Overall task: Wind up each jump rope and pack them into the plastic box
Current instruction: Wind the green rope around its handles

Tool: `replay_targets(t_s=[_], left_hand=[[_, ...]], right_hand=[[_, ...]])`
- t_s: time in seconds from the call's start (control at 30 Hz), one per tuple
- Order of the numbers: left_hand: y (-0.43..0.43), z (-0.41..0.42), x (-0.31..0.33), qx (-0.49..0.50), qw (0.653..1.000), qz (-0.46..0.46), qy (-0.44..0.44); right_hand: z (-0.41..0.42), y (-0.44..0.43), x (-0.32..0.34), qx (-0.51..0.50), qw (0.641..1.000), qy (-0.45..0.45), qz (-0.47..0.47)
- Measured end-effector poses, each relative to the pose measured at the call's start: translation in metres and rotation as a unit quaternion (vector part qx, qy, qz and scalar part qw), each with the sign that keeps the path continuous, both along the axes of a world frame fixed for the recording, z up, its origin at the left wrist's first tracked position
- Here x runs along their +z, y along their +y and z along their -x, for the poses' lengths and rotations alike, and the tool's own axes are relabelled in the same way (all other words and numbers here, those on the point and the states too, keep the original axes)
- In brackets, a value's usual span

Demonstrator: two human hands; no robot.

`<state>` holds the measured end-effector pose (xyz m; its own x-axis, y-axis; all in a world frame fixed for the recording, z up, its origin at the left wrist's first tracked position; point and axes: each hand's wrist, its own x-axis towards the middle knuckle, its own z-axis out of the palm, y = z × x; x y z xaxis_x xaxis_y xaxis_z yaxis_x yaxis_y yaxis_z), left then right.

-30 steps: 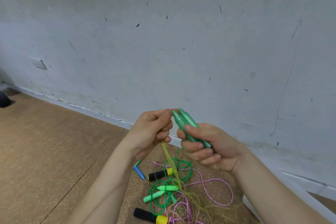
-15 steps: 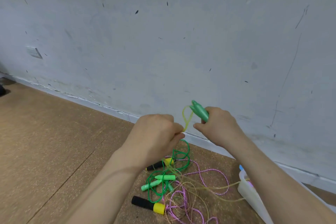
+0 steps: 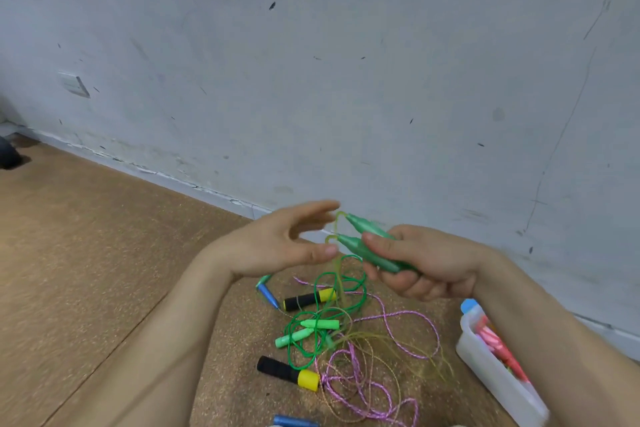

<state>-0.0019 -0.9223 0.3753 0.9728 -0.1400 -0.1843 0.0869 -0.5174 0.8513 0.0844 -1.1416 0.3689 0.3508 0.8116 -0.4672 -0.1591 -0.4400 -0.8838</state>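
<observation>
- In the head view, two dark green handles (image 3: 367, 248) are gripped side by side in the right hand (image 3: 427, 263), with fingers curled round them and tips pointed toward the left hand (image 3: 280, 243).
- The left hand is held open with fingers spread, just beside the handle tips; whether it touches the rope cannot be told.
- A yellowish translucent rope (image 3: 338, 274) is looped out of both tips and hangs down into a tangle on the cork floor (image 3: 86, 270).
- In that tangle are seen a green rope (image 3: 360, 291) with light green handles (image 3: 318, 324), a pink braided rope (image 3: 398, 343), black-and-yellow handles (image 3: 308, 300) and a blue handle (image 3: 268, 295).
- The plastic box (image 3: 485, 367) is set on the floor at lower right, near the tangle — pink and red items lie inside it.
</observation>
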Motion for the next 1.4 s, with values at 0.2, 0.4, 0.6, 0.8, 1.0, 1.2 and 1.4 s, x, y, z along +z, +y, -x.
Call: replay_targets(t_s=[0.2,0.4,0.6,0.8,1.0,1.2,1.4], left_hand=[[-0.015,-0.010,0.003,-0.019,0.975,0.212,-0.070],[-0.017,-0.022,-0.004,0.042,0.925,0.368,-0.082],[-0.056,-0.037,-0.015,0.216,0.863,0.443,-0.113],[-0.061,-0.035,-0.020,0.135,0.902,-0.319,-0.259],[-0.075,-0.026,-0.009,-0.065,0.755,-0.596,-0.266],[-0.070,-0.022,0.004,-0.092,0.756,-0.603,-0.236],[-0.066,-0.016,-0.010,-0.058,0.884,-0.409,-0.219]], right_hand=[[-0.003,-0.001,-0.008,0.065,0.972,0.186,-0.130],[-0.002,-0.002,-0.012,0.090,0.941,0.256,-0.204],[0.018,0.013,-0.009,-0.061,0.943,0.206,-0.255],[0.014,0.028,-0.016,-0.290,0.945,-0.032,-0.149],[0.003,0.027,-0.029,-0.237,0.907,-0.345,0.043],[0.004,0.026,-0.033,-0.149,0.872,-0.451,0.118],[0.005,0.021,-0.030,-0.012,0.890,-0.431,0.149]])
